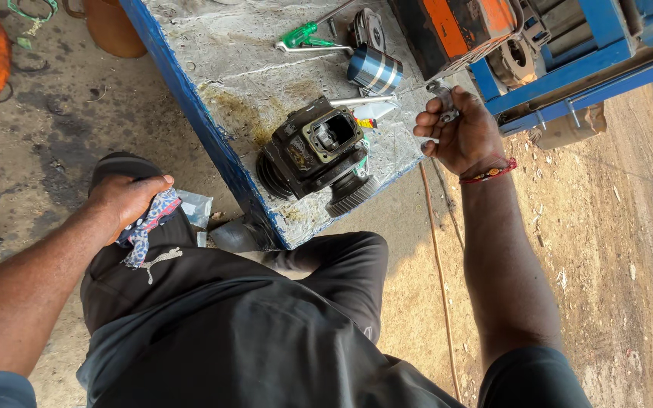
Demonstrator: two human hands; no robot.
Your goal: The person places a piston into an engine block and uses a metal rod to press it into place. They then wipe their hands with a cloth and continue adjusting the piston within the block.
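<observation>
Desk [213, 68], blue-edged, grimy top. Black engine housing [315, 155] at its near edge, open port up. Ribbed metal cylinder [374, 72] further back. Right hand [459, 132] closed on small metal part [445, 102] off the desk's right edge. Left hand [126, 200] presses patterned rag [149, 223] on knee, fingers curled.

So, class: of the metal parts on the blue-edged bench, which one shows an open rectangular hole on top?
The black engine block at the bench's near edge; the shiny cylinder sleeve behind it is round and ribbed.
</observation>
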